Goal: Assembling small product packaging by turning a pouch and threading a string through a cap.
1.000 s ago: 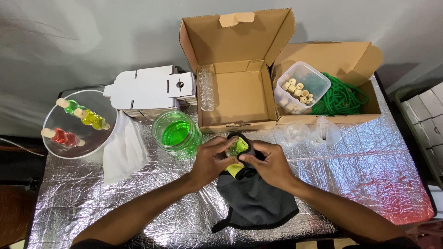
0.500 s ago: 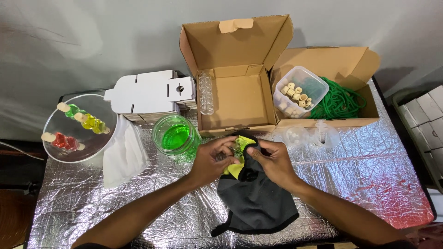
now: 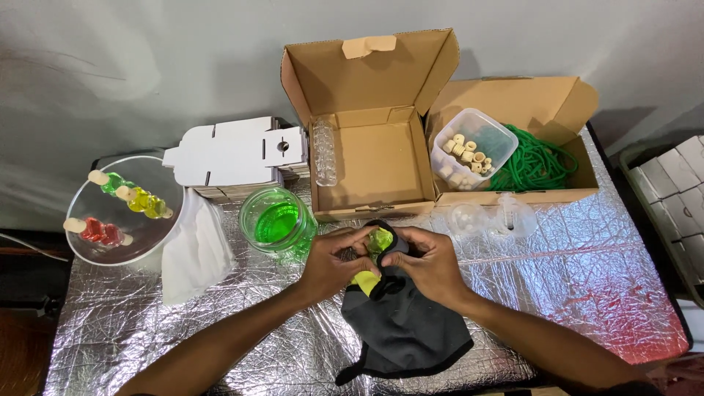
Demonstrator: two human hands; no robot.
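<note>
Both my hands meet at the middle of the foil-covered table (image 3: 601, 286). My left hand (image 3: 331, 262) and my right hand (image 3: 429, 262) pinch the top of a dark grey cloth pouch (image 3: 402, 326) whose lining shows yellow-green. A small yellow-green thing (image 3: 380, 240) sits between my fingertips at the pouch's mouth. The rest of the pouch lies flat on the foil toward me. Just left of my left hand stands a clear jar of green liquid (image 3: 276, 220).
An open empty cardboard box (image 3: 370, 150) stands behind my hands, a row of small clear vials (image 3: 323, 150) beside it. A second box (image 3: 543, 158) holds green cord and a tub of corks (image 3: 473, 147). A bowl of coloured bottles (image 3: 121, 209), white cloth (image 3: 194, 246) and flat white cartons (image 3: 231, 154) lie left.
My hands have stayed at the pouch's mouth, fingers shifting a little around the yellow-green thing. The pouch has barely moved.
</note>
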